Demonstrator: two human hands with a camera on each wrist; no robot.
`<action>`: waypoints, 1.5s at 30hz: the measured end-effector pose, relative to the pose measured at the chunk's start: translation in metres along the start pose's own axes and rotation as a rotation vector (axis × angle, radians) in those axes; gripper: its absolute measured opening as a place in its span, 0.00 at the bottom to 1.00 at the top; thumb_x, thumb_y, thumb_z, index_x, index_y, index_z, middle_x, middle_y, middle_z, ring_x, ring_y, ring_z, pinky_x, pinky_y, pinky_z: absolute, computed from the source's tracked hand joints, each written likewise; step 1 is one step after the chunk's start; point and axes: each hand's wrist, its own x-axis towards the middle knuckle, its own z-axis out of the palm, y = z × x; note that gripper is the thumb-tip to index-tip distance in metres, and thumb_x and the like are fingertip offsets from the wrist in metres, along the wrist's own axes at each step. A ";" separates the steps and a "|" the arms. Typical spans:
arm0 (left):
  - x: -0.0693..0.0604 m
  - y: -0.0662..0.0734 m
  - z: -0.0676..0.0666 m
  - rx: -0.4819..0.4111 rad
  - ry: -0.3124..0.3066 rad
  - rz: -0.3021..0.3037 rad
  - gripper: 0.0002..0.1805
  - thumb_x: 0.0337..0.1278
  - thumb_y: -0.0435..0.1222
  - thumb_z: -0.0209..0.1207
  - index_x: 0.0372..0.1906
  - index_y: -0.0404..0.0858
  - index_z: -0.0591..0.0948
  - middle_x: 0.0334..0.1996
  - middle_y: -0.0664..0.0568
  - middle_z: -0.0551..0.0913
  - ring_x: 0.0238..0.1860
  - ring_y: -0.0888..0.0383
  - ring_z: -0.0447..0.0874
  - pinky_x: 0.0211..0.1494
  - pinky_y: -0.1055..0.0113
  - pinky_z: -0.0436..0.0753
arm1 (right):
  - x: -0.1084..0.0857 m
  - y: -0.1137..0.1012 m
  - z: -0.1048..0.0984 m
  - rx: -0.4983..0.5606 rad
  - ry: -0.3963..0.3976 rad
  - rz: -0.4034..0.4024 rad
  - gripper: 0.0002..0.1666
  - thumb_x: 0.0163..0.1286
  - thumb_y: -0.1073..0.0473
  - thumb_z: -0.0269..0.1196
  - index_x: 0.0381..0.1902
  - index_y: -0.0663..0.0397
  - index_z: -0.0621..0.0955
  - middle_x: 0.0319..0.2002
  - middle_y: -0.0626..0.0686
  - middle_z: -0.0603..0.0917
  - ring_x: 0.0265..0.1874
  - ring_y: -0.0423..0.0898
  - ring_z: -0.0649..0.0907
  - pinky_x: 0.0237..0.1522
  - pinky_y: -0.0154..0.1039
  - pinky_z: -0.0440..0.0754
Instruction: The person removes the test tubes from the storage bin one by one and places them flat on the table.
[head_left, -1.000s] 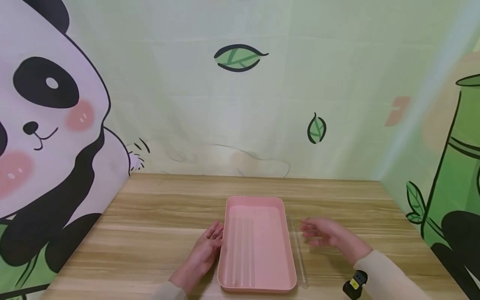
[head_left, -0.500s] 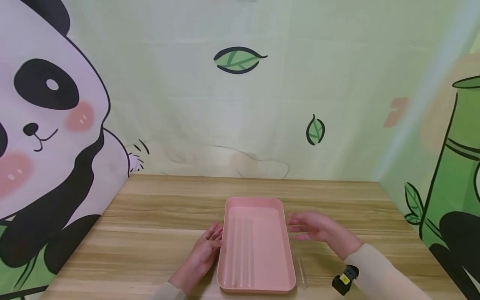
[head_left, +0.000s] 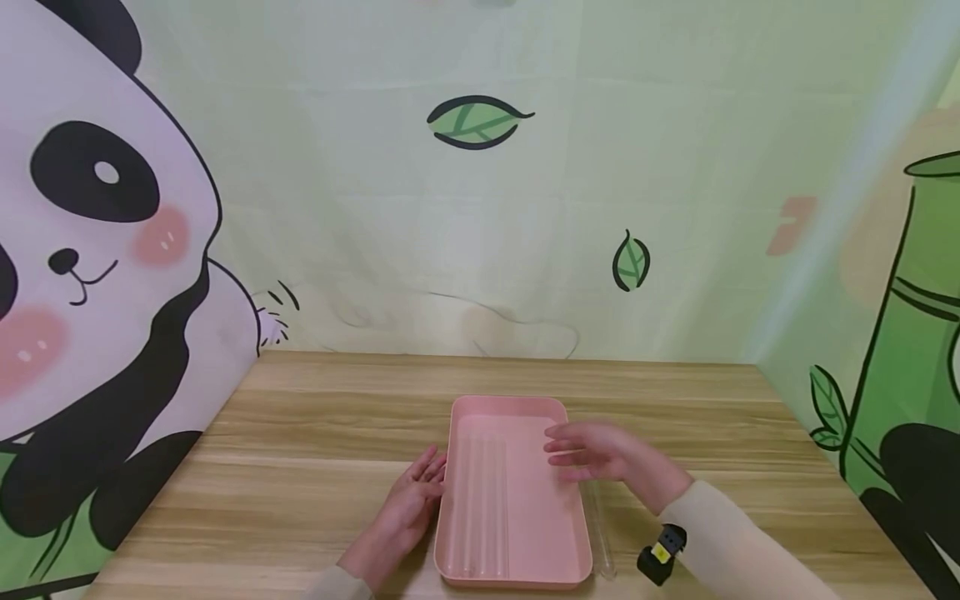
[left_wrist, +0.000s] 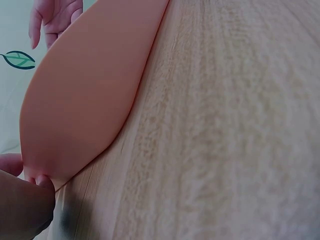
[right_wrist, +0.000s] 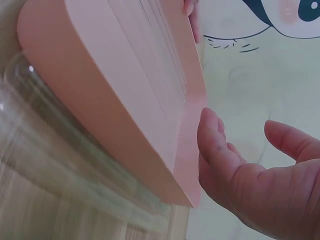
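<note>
A pink rectangular tray [head_left: 543, 517] lies lengthwise on the table, with several clear test tubes [head_left: 480, 508] side by side along its left half. My left hand [head_left: 405, 512] rests against the tray's left wall, fingers extended; in the left wrist view its fingertips [left_wrist: 45, 181] touch the wall near one end. Over the tray's right edge hovers my right hand [head_left: 596, 452], fingers loosely bent and apart, holding nothing. Just outside the right wall lies another clear test tube [head_left: 603, 537], its far part hidden by the right hand. It also shows as a rounded glass end [right_wrist: 22, 67] in the right wrist view.
The wooden table [head_left: 337, 417] extends to a back edge against a pale green cloth backdrop [head_left: 360, 208] printed with a panda, leaves and bamboo. A small black device [head_left: 660, 554] with a yellow mark sits at the right wrist.
My right hand has moved left, from beside the loose tube to over the tray's right edge. The left hand, the tray and the tubes have stayed in place.
</note>
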 end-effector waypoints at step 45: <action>-0.001 0.000 0.000 -0.004 -0.005 0.006 0.42 0.63 0.17 0.42 0.80 0.25 0.41 0.79 0.23 0.46 0.82 0.31 0.44 0.86 0.46 0.51 | 0.040 0.015 0.064 -0.087 0.141 0.142 0.20 0.70 0.62 0.63 0.56 0.68 0.80 0.51 0.63 0.83 0.48 0.52 0.81 0.47 0.51 0.91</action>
